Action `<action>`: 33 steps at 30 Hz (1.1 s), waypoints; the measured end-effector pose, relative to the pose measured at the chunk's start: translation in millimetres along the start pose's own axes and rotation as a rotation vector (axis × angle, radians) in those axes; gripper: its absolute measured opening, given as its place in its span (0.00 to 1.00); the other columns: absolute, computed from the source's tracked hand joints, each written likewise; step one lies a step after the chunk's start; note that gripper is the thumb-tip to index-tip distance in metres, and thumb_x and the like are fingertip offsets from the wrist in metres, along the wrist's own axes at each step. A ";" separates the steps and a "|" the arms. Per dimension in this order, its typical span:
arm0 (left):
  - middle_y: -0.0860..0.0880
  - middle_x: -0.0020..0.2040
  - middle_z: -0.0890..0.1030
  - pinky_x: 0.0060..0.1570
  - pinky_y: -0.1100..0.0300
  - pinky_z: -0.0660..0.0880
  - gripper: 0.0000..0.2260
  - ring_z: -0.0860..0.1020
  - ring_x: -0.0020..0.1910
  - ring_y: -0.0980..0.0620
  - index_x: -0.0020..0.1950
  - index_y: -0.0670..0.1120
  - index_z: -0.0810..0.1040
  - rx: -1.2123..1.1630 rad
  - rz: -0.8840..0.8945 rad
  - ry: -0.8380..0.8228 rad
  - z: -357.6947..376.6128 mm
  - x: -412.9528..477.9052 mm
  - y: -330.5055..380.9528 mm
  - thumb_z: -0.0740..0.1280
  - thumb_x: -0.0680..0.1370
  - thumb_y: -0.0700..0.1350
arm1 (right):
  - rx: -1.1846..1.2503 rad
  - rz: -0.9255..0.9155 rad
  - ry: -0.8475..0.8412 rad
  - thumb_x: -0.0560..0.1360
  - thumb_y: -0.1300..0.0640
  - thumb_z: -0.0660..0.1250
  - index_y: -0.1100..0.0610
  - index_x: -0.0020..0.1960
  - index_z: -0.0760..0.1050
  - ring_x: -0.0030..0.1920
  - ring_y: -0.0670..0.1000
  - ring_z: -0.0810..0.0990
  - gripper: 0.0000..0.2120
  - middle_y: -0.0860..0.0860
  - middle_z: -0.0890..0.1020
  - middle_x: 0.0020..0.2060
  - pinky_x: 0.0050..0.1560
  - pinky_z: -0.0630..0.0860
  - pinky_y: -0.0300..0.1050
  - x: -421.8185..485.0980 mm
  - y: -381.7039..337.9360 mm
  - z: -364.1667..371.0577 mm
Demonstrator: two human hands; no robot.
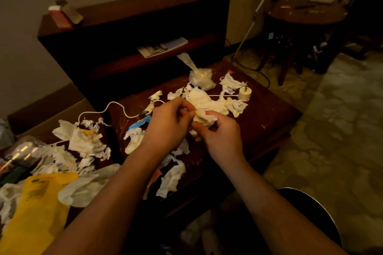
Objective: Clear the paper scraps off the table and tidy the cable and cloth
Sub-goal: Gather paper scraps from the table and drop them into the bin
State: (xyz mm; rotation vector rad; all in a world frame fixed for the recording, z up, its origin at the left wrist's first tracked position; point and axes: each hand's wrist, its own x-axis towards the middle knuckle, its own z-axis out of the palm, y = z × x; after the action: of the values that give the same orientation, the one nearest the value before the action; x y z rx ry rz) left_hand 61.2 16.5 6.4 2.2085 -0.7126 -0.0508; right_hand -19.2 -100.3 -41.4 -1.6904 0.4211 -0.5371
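White paper scraps [87,145] lie scattered over the dark wooden table [269,118]. My left hand [167,124] and my right hand [219,136] meet above the table's middle, both pinching a crumpled wad of white paper [204,117]. More crumpled paper [203,97] lies just behind them. A white cable [116,106] snakes across the left part of the table, and its round white plug [245,93] stands at the far right. I cannot tell which pale piece is the cloth.
A knotted clear plastic bag [200,78] sits at the table's far edge. A yellow bag [35,209] and a clear bottle [22,151] lie at the left. A dark shelf unit [132,33] stands behind, a round black bin [310,209] at the lower right.
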 end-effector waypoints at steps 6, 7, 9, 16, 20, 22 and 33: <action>0.53 0.38 0.85 0.39 0.65 0.79 0.02 0.83 0.36 0.59 0.48 0.53 0.83 -0.187 -0.020 -0.203 45.5 5.7 39.0 0.74 0.77 0.46 | 0.147 0.215 0.135 0.73 0.63 0.76 0.50 0.48 0.84 0.40 0.46 0.87 0.08 0.49 0.88 0.43 0.40 0.81 0.39 -7.6 -12.2 -84.9; 0.52 0.38 0.86 0.40 0.64 0.80 0.03 0.84 0.37 0.58 0.50 0.52 0.83 -0.226 -0.018 -0.271 58.4 4.8 48.6 0.74 0.76 0.46 | 0.087 0.225 0.126 0.73 0.62 0.76 0.51 0.48 0.85 0.39 0.46 0.87 0.07 0.48 0.88 0.41 0.39 0.81 0.40 -11.3 -9.5 -103.6; 0.51 0.37 0.86 0.41 0.62 0.81 0.07 0.85 0.36 0.54 0.52 0.50 0.83 -0.303 -0.015 -0.392 87.5 0.6 67.8 0.75 0.75 0.47 | -0.078 0.257 0.103 0.72 0.59 0.77 0.53 0.44 0.85 0.37 0.47 0.86 0.03 0.48 0.87 0.37 0.39 0.81 0.45 -18.8 1.0 -138.8; 0.52 0.46 0.85 0.50 0.64 0.81 0.13 0.83 0.43 0.59 0.56 0.50 0.83 0.040 0.191 -0.748 194.8 -23.4 102.7 0.77 0.73 0.49 | -0.872 0.742 -0.105 0.70 0.55 0.78 0.61 0.48 0.81 0.44 0.51 0.79 0.12 0.56 0.83 0.45 0.44 0.77 0.44 -46.2 56.3 -244.2; 0.51 0.53 0.84 0.54 0.61 0.79 0.12 0.82 0.50 0.57 0.62 0.51 0.82 0.102 0.191 -0.859 221.1 -29.3 91.7 0.70 0.79 0.48 | -0.999 0.945 -0.416 0.81 0.54 0.66 0.63 0.74 0.67 0.69 0.56 0.73 0.24 0.59 0.72 0.71 0.66 0.69 0.44 -52.7 57.8 -246.1; 0.51 0.57 0.83 0.49 0.69 0.76 0.13 0.81 0.50 0.57 0.65 0.54 0.80 0.080 0.211 -0.890 230.3 -36.3 86.3 0.68 0.80 0.49 | -1.027 0.950 -0.378 0.81 0.55 0.67 0.62 0.77 0.64 0.72 0.56 0.70 0.28 0.58 0.69 0.74 0.69 0.67 0.43 -52.9 62.6 -241.5; 0.48 0.60 0.82 0.57 0.63 0.73 0.20 0.81 0.57 0.52 0.72 0.53 0.75 0.101 0.271 -0.981 248.2 -61.9 80.0 0.69 0.80 0.46 | -1.005 0.949 -0.311 0.79 0.58 0.69 0.62 0.71 0.72 0.68 0.55 0.76 0.22 0.58 0.76 0.68 0.66 0.73 0.45 -63.2 58.3 -235.4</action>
State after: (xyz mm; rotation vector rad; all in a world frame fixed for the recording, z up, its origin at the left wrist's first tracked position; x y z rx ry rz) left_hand -93.3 -163.8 -117.8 2.0788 -1.5490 -1.0244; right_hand -203.3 -267.4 -72.9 -2.1544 1.2983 0.7587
